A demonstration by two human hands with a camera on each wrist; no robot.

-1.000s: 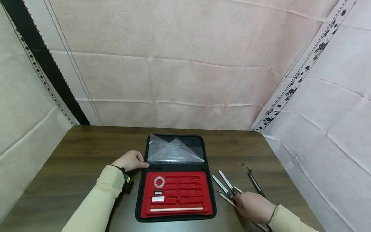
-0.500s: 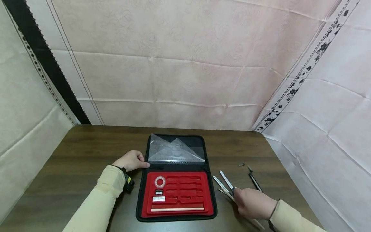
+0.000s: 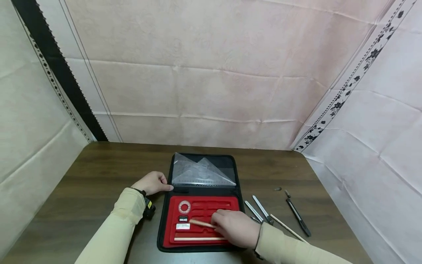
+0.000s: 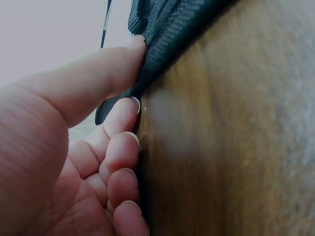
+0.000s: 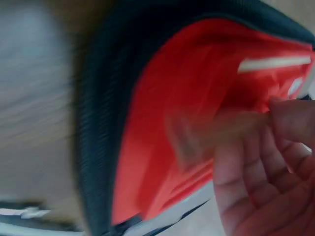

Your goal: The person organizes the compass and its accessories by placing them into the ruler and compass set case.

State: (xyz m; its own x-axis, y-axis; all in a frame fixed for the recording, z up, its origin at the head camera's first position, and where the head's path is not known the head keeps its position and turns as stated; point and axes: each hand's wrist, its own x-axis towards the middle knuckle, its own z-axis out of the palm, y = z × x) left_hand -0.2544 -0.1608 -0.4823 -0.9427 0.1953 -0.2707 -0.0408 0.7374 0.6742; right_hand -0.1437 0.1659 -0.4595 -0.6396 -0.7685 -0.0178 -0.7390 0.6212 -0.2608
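An open black zip case [image 3: 238, 190] lies mid-table with a red moulded tray [image 3: 207, 205] in its near half. My right hand [image 3: 224, 222] hovers over the tray and pinches a wooden pencil [image 3: 199, 223], whose tip points left. The right wrist view is blurred: fingers [image 5: 290, 128] grip the pencil [image 5: 216, 129] over the red tray [image 5: 162, 123]. My left hand [image 3: 161, 185] grips the case's left edge. Thumb [image 4: 98, 73] and forefinger pinch the black fabric rim [image 4: 162, 39].
Clear set squares [image 3: 201, 172] sit in the lid. The tray holds a white ring [image 3: 184, 207], a sharpener [image 3: 183, 219], an eraser [image 3: 182, 226] and a long stick [image 3: 199, 239]. Silver compasses [image 3: 260, 211], another pencil [image 3: 288, 229] and a black pen [image 3: 298, 216] lie on the wooden table [image 3: 99, 176].
My right hand took a wooden pencil from the tools on the right and carried it left over the red tray. The left hand stayed on the case edge.
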